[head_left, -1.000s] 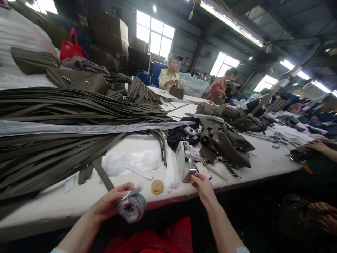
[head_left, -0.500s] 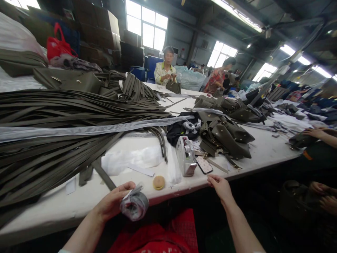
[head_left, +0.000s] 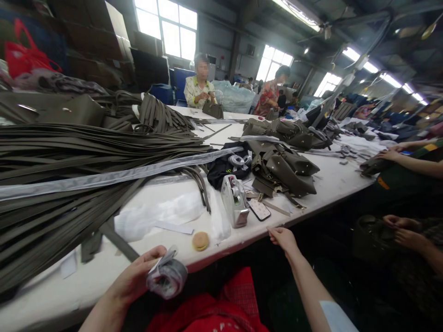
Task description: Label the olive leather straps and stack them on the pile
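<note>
Over the table's near edge, my left hand (head_left: 129,281) is closed on a coiled roll of grey strip (head_left: 168,279), its loose end folded up by the thumb. My right hand (head_left: 285,240) is apart from it, by the front edge further right, with fingertips pinched together; what they hold, if anything, is too small to make out. A patterned phone (head_left: 259,210) lies just beyond the right fingers. Left of the phone stands a silver-white device (head_left: 234,205), like a tape dispenser. A round yellowish pad (head_left: 200,241) lies between my hands.
Long dark olive straps (head_left: 86,152) are heaped over the table's left side, with a pale strip (head_left: 138,174) across them. Olive bags (head_left: 287,170) lie beyond the phone. Co-workers sit across the table, and other people's hands (head_left: 404,230) work at the right.
The view has turned slightly right, so the table's things appear further left. My left hand still grips the roll, and my right fingers remain pinched near the table edge.
</note>
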Available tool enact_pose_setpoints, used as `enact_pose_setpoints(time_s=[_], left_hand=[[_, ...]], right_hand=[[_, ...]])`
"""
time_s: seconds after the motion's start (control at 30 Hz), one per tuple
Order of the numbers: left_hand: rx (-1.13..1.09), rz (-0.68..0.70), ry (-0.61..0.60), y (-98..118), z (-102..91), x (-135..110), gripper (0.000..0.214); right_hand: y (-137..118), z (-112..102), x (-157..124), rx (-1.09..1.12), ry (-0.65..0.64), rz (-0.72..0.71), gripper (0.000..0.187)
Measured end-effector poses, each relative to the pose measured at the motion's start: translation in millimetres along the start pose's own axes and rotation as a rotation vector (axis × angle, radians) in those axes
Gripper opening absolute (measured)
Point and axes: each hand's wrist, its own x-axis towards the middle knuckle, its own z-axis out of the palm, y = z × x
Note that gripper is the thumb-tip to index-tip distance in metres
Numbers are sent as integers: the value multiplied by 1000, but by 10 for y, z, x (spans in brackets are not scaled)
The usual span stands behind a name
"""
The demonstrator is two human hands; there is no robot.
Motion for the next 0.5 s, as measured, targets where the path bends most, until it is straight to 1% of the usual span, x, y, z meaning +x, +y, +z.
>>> enact_pose_setpoints(time_s=[0.1, 0.17, 0.23, 0.3, 0.33, 0.37, 0.4, 0.43, 0.47, 0.5], left_hand=[[9, -8, -9, -4, -18, 7, 27], [11, -6, -9, -10, -27, 4, 28], [14, 2, -10, -18, -26, -3, 28], [16, 13, -14, -23, -13, -11, 28], [17, 17, -19, -25, -5, -13, 28], [16, 24, -23, -25, 4, -12, 29], [14, 27, -29, -24, 13, -10, 29], [9, 30, -33, -23, 20, -6, 28], [5, 32, -38, -22, 25, -2, 28], [2, 32, -43, -21, 29, 1, 27]], right_hand=[[36, -28, -32, -34, 31, 29, 37], [-11, -151, -77, -31, 76, 3, 43], [-143, -382, -139, 13, 153, -78, 48], [-348, -658, -210, 103, 219, -197, 57], [-464, -770, -242, 157, 229, -258, 61], [-579, -839, -269, 220, 218, -324, 63], [-687, -849, -289, 276, 201, -382, 64], [-781, -793, -304, 312, 163, -423, 63], [-858, -673, -313, 312, 114, -442, 60], [-919, -500, -316, 282, 52, -446, 54]])
